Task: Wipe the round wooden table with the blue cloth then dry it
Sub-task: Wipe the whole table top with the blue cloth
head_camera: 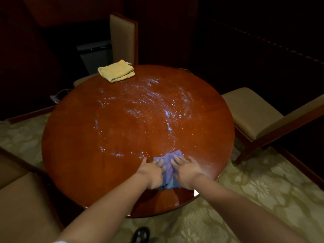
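Two bare hands press side by side on a blue cloth [168, 170] near the table's front edge. The left hand [152, 172] lies flat with fingers straight, its fingertips on the cloth's left part. The right hand [186, 170] lies the same way on the cloth's right part, fingers spread and straight. Neither hand grips; both push down on the cloth, which lies bunched between and under them.

The round wooden table [73, 155] shines with a wide swirl of wet streaks [145, 109] across its middle, running from just beyond the cloth toward the far side. The rim areas to the left and right of the streaks look dry.

A folded yellow towel [116, 71] sits untouched at the table's far edge.

Judging by this, wet wiping is well along but not finished, and drying has not begun.
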